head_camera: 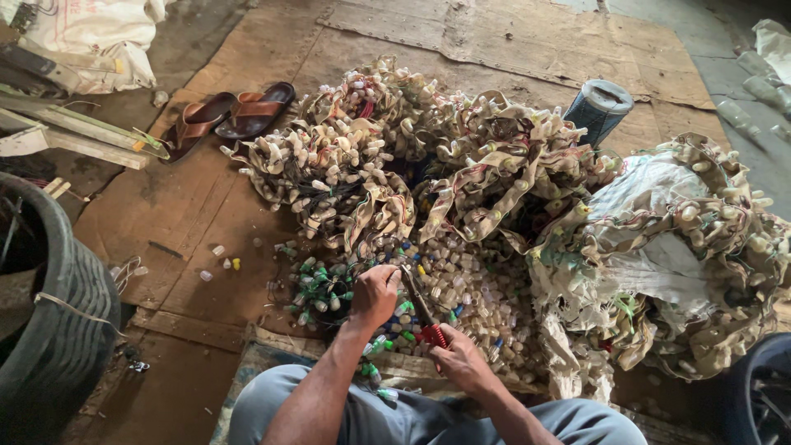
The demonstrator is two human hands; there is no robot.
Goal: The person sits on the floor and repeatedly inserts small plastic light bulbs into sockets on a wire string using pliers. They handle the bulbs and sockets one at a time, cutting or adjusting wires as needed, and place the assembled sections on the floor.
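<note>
Strips of dirty cloth studded with small pale plastic bottles (461,156) lie heaped across the cardboard sheets (189,222) in front of you, and both your hands work at the near edge of that heap. Your left hand (375,295) is curled shut around a cluster of green-capped bottles (321,284), fingers folded in and knuckles up, pressing the bunch down against the floor. Your right hand (461,361) is wrapped around the red handles of a pair of cutters (420,311); the tool angles up and to the left, and its dark tip sits right beside your left thumb, touching the bunch there or nearly so. Whether the blades are parted or closed cannot be told. Loose bottles (470,288), some with blue or yellow caps, are spread between your hands and the big heap. To the right a pale woven sack (651,247) lies among more bottle-covered strips. A blue-grey thread cone (599,107) stands behind the heap. Off to the left are a pair of brown sandals (227,115), a few stray bottles, and a dark rubber tyre (66,305). Your knees in blue trousers (387,416) show at the bottom.
</note>
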